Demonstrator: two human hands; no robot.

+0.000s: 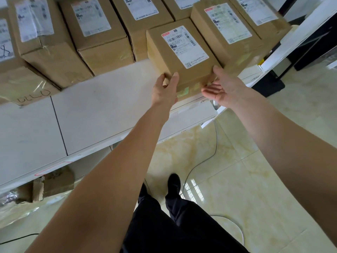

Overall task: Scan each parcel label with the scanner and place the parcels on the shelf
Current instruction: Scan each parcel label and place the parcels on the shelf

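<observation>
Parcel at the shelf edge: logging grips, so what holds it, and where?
The parcel is held at its near edge: left hand grips the left corner, right hand supports the right.

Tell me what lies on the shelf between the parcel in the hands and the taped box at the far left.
In the head view, only bare white shelf lies between the held parcel and the taped box; other parcels stand further back.

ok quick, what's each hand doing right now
left hand: grips the parcel's near left corner.
right hand: open, fingers straight against the parcel's right side.
</observation>
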